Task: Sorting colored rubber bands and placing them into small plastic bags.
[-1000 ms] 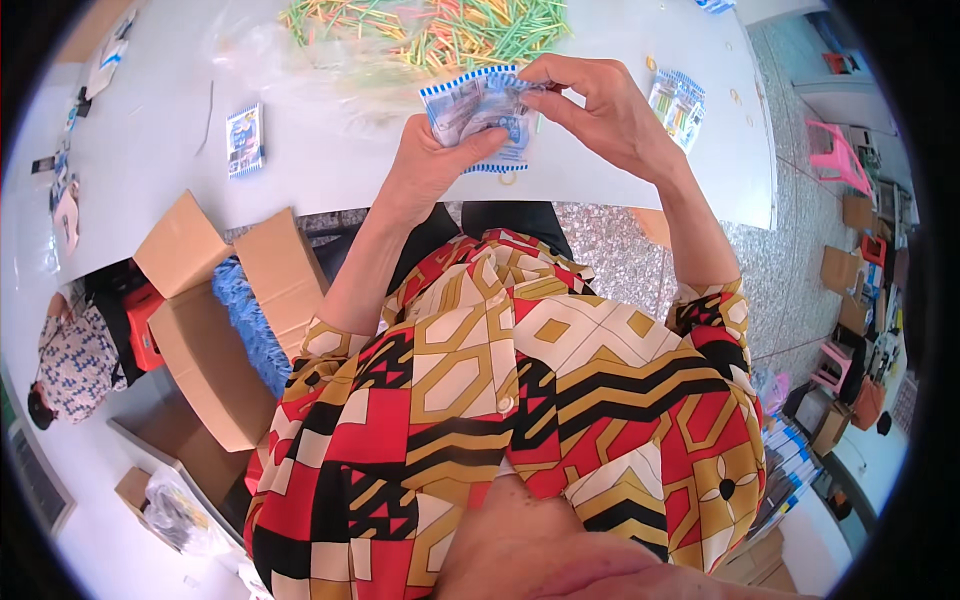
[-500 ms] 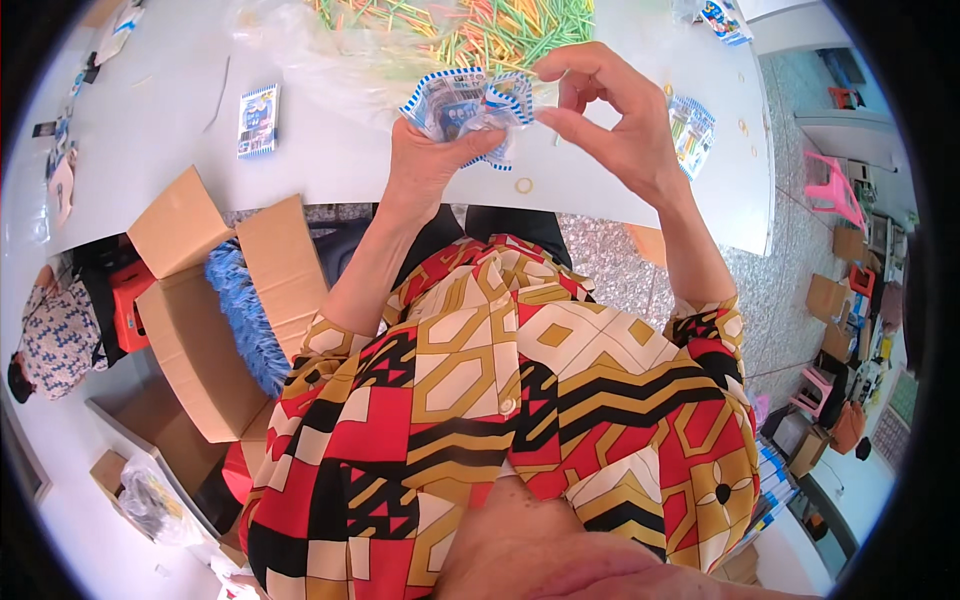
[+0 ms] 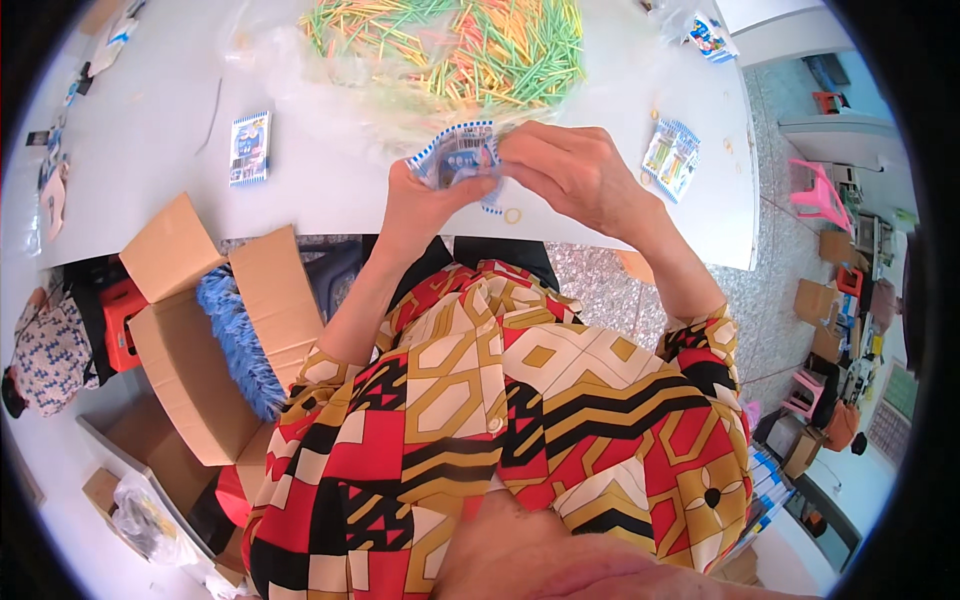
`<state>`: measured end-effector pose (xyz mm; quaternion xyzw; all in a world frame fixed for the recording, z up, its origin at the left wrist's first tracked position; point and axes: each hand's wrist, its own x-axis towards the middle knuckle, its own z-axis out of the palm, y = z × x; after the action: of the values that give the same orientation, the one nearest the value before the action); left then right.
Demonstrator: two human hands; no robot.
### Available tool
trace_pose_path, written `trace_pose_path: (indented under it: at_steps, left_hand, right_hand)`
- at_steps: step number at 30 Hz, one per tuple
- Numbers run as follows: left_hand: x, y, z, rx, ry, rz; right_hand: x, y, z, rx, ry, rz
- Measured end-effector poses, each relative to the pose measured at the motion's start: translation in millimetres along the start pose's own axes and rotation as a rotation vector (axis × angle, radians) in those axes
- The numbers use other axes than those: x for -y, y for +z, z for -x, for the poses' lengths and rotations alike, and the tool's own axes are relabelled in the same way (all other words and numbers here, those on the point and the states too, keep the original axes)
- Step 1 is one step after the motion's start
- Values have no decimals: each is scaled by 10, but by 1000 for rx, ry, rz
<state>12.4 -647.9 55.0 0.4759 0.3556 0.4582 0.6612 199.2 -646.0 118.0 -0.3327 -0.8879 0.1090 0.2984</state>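
A small blue-and-white printed plastic packet (image 3: 458,158) is gripped by my left hand (image 3: 420,208), the thumb lying across its front. My right hand (image 3: 580,178) has its bent fingers closed on the packet's right edge; their tips are partly hidden. Just beyond both hands lies a heap of thin green, yellow and orange sticks (image 3: 500,60) on clear plastic sheeting (image 3: 340,115). Below the packet, a small tan ring (image 3: 513,215) rests on the white table (image 3: 330,200).
Another blue-and-white packet (image 3: 250,148) lies left, and a packet (image 3: 671,160) with coloured contents lies right. An open cardboard box (image 3: 190,370) holding fluffy blue material (image 3: 240,340) stands by the table's near edge. A pink stool (image 3: 820,195) is at right; a person (image 3: 60,345) is at far left.
My right hand has gone from a loose curl beside the packet to closing on its right edge. The whole view has shifted slightly, showing more of the stick heap.
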Motion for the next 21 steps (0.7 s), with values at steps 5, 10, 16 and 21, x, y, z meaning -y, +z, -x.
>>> trace_pose_path:
  at_steps: [5, 10, 16, 21]
  left_hand:
    - [-55, -3, 66, 43, -44, 37]
    - [-6, -39, 28, -1, -5, 8]
    - [26, -91, -17, -155, 104, 223]
    - [28, -114, -21, -219, 170, 272]
  right_hand:
    - [27, -46, -89, -14, 34, 13]
    - [-36, -22, -173, -10, 71, -142]
    - [-815, -235, -230, -279, 618, -375]
    - [-1342, -213, 173, -135, 610, 41]
